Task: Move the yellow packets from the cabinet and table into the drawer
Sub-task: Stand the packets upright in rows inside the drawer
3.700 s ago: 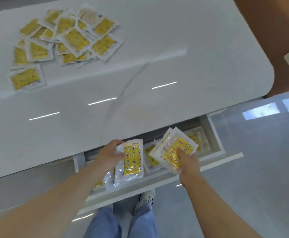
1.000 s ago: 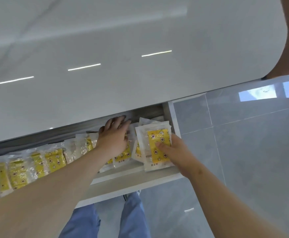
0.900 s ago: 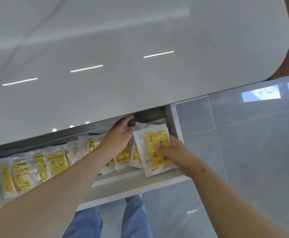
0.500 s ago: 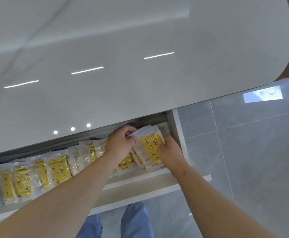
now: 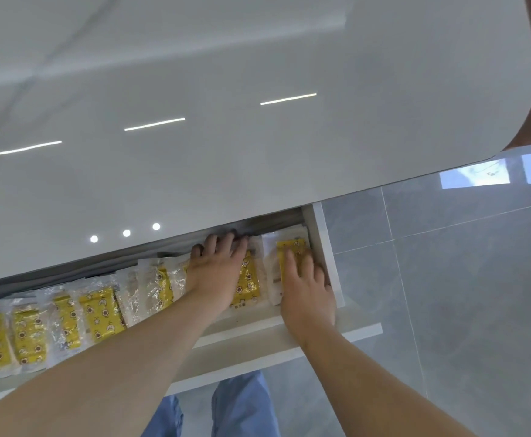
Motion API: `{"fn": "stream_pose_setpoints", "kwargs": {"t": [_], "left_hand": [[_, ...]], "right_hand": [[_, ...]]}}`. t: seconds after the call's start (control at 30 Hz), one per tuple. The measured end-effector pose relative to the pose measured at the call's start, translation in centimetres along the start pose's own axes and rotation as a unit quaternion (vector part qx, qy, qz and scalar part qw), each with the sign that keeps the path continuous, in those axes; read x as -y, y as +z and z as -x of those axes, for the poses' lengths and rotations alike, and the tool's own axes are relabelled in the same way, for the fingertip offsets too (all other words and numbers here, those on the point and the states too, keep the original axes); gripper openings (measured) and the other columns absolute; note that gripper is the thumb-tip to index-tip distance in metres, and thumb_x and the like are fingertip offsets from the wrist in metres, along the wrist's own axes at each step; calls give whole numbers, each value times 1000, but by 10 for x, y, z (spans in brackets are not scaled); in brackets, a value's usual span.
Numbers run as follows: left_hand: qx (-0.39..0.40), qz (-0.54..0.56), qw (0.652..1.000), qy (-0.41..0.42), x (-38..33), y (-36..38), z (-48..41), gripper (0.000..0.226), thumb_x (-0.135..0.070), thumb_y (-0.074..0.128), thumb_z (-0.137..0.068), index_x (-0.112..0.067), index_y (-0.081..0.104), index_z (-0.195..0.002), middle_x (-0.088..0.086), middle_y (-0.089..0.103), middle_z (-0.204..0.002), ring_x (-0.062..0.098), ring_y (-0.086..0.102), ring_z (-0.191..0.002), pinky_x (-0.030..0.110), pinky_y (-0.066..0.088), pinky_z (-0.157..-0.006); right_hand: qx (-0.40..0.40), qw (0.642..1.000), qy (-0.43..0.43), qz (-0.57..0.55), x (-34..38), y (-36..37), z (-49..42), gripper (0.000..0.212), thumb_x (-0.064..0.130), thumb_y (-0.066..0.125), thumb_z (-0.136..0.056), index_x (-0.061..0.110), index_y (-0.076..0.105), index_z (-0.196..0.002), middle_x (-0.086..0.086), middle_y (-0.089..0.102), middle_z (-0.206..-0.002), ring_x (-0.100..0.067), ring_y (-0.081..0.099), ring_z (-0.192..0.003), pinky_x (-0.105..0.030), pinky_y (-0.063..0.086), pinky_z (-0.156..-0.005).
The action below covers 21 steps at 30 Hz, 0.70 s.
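Both hands are in the open drawer (image 5: 324,247), at its right end under the tabletop (image 5: 226,152) edge. The left hand (image 5: 215,275) lies flat, fingers (image 5: 226,246) straight, pressing down on the packets (image 5: 248,285). The right hand (image 5: 308,291) presses the end packet (image 5: 291,249) beside the drawer's right wall, fingers extended and gripping nothing as far as shows. This looks like the settling step. Next, both hands should lift clear and fetch more packets; none show outside the drawer.

The drawer (image 5: 325,253) is filled by yellow packets (image 5: 100,313) across its width; its back part is covered by the overhanging worktop (image 5: 226,152).
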<state>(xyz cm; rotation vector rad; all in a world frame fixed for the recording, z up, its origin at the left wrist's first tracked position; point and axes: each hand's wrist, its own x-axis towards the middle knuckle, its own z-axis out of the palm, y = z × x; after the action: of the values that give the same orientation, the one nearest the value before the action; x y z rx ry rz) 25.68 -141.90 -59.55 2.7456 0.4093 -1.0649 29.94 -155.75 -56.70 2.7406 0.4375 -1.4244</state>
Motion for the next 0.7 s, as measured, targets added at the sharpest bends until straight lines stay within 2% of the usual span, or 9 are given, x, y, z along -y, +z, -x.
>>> {"fn": "stream_pose_setpoints", "kwargs": {"t": [0.07,0.13,0.17,0.27,0.37,0.47,0.57,0.63,0.7], "left_hand": [[28,28,999,-18,-1,4,3,92,-18,60,-86,-26,-8,-149,0,2,-155,29,7,-143,46,18,-114],[40,60,997,-21,2,3,8,94,-17,56,-89,-29,-17,-147,-3,-8,-157,28,-2,-146,47,10,-117],[32,65,997,-12,4,0,12,92,-18,55,-91,-30,-16,-147,-4,-9,-157,27,-2,-146,46,10,-117],[9,96,995,26,16,-14,30,71,-25,53,-92,-29,9,-148,-4,3,-156,24,13,-143,40,24,-114],[4,153,987,48,33,-41,54,49,-26,47,-95,-28,33,-141,-5,25,-151,16,35,-133,30,36,-104],[2,194,978,71,48,-77,80,40,-25,43,-97,-29,40,-137,-10,39,-142,8,50,-117,17,38,-87],[-18,239,967,89,73,-113,113,35,-26,45,-96,-32,46,-131,-10,49,-127,6,53,-104,17,39,-81],[-40,255,961,99,97,-134,135,33,-25,49,-95,-31,49,-127,-15,47,-114,3,50,-99,14,37,-77],[-60,251,961,102,127,-153,155,31,-26,51,-93,-32,50,-124,-18,45,-109,0,50,-94,11,36,-71]], "right_hand": [[46,998,-22,37,0,1,-2,72,20,44,-97,31,-5,-150,-3,-7,-159,-32,6,-145,-47,19,-115],[78,996,-15,37,0,1,-3,69,21,42,-97,31,-1,-150,-2,-6,-159,-32,7,-145,-48,18,-115],[81,996,-10,28,1,-1,-2,67,22,42,-97,30,2,-150,-2,-4,-159,-32,8,-145,-47,19,-114],[69,997,3,-22,9,-12,7,62,26,41,-97,29,10,-150,-1,-2,-160,-31,10,-145,-47,21,-114],[43,995,16,-92,25,-27,30,58,28,43,-97,26,16,-149,-2,1,-160,-31,15,-144,-45,27,-112],[-11,988,22,-154,48,-44,61,52,26,44,-96,23,26,-145,-3,8,-158,-27,26,-140,-41,33,-109],[-54,977,36,-203,81,-59,95,50,24,46,-95,21,30,-142,-4,14,-156,-25,31,-137,-37,35,-107],[-85,967,44,-235,109,-64,120,50,23,47,-93,20,33,-141,-3,18,-154,-24,32,-136,-35,36,-106],[-112,951,56,-282,142,-67,148,50,25,47,-93,20,34,-141,-2,20,-154,-23,30,-137,-35,35,-108]]}}
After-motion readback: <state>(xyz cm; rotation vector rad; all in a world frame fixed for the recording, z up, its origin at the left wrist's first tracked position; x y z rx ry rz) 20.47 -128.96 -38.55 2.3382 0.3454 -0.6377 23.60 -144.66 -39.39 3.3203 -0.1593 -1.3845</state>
